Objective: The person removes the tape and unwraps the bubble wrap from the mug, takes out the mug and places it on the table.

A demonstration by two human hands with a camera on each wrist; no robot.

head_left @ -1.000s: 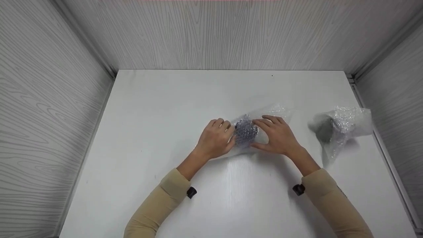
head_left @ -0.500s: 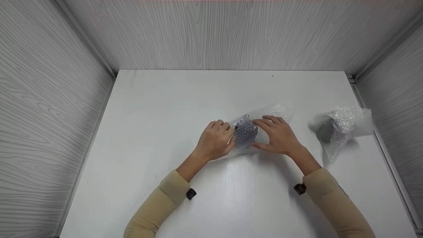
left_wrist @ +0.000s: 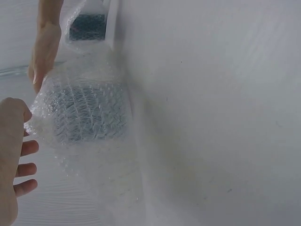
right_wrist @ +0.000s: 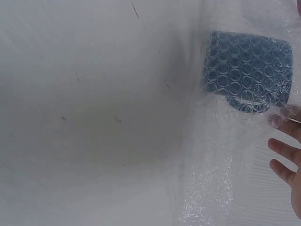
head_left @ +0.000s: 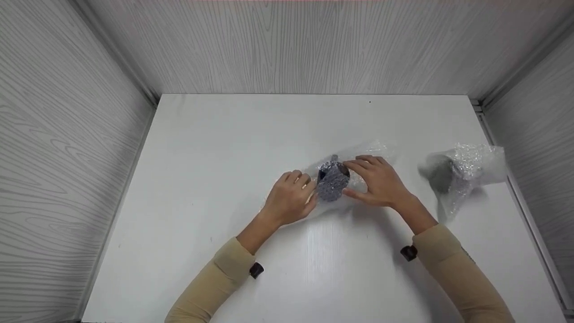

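- Since my sleeves (head_left: 233, 258) and the black wrist units (head_left: 256, 270) sit low over the table (head_left: 269, 130), keep the forearms out wide so they don't drag on the film.
- My left hand (head_left: 289, 197): fingers curled in, thumb and forefinger pinching the edge of the bubble wrap (head_left: 374, 149), other fingers loose. Good hold; pull snug, not hard, or the film may slip or tear.
- My right hand (head_left: 379, 185): fingers part-spread, thumb and forefinger well apart in the head view, tips touching the covered side. Can't tell if they press firmly. Should work as a stop against sliding.
- Dark object (head_left: 332, 187): between both hands, mid-table, right of centre, seen through the wrap. Far side shows darker; can't tell if it's bare. Best check coverage there and smooth the sheet flat against it.
- Loose wrap runs out past my right hand; worth leaving it unpinned by the palm.
- Second wrapped bundle (head_left: 471, 163): off right, well apart. Keep the right elbow clear.
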